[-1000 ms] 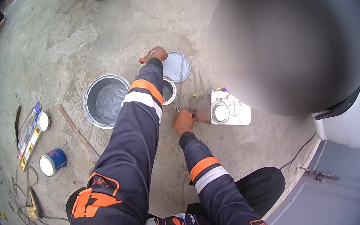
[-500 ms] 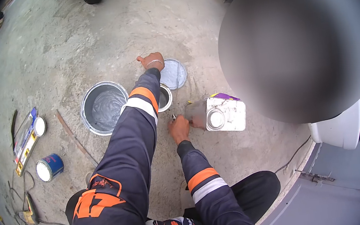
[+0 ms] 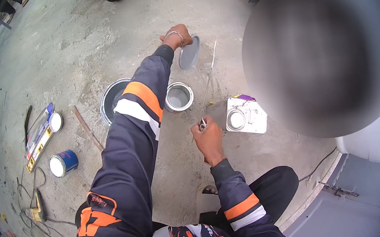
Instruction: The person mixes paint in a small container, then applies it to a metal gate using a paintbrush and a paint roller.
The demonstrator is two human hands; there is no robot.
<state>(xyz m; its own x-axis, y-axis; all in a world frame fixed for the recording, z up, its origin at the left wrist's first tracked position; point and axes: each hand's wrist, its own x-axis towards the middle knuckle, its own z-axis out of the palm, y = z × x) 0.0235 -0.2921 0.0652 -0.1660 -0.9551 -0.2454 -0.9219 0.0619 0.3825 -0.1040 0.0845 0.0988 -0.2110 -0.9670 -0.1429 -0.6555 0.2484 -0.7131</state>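
**Left hand tips a lid beside an open can**

The left hand [image 3: 178, 35]'s fingers look pinched on the edge of the gray lid [image 3: 189, 54], tilted beyond the open can [image 3: 179, 97]. The right hand [image 3: 210, 140] curls around a small metallic object [image 3: 203, 125]. Handling the lid likely calls for a steady edge grip.

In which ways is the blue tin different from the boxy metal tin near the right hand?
The blue tin is round; the boxy metal tin is rectangular. The blue tin looks smaller than the boxy metal tin. The blue tin's wall is blue, the boxy metal tin's greyish. Both stand on the floor.
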